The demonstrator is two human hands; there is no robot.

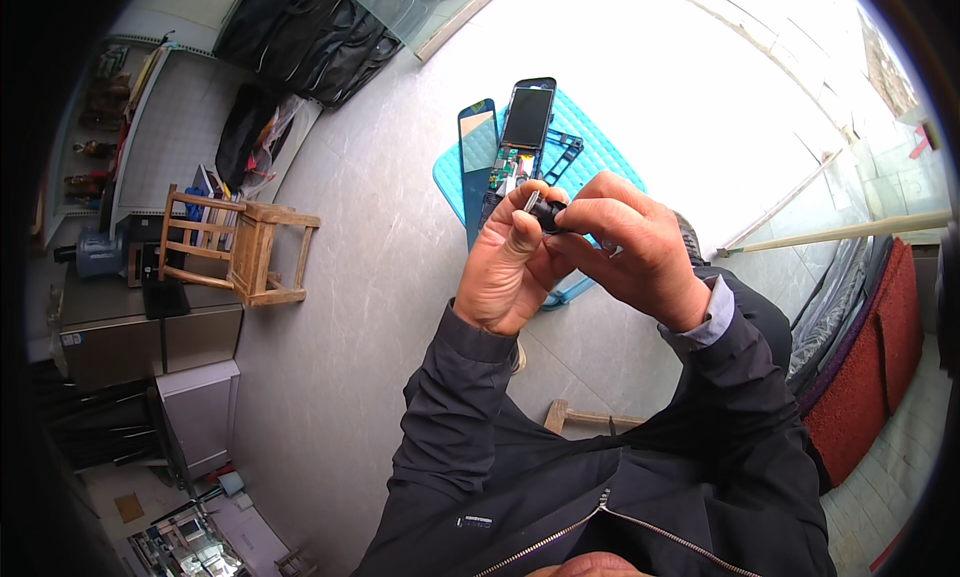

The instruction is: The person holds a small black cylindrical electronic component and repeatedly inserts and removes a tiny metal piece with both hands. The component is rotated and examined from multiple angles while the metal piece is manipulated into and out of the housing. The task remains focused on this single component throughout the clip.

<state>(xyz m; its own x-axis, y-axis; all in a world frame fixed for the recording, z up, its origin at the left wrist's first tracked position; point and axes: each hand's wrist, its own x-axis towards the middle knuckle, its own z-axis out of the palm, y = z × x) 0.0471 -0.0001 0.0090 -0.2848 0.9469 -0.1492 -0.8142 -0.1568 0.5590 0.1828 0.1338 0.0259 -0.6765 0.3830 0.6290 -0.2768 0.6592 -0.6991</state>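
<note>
Over a light-blue stool top (598,142), both my hands meet around a small black round part (546,215) with a silvery edge. My left hand (508,269) pinches it between thumb and fingers. The fingers of my right hand (635,239) are closed on its other side, and a small shiny bit shows beneath them. Just beyond lies an opened handheld device (528,120) with a screen and green circuit board, its lower end hidden behind my left hand. Beside it are a dark-framed glass panel (479,137) on the left and a black plastic frame (563,159) on the right.
A wooden chair (262,252) stands on the tiled floor to my left, near a grey cabinet (150,332). Black bags (305,37) lie at the far left. A red rolled mat (868,362) and a pale pole (850,232) are on my right.
</note>
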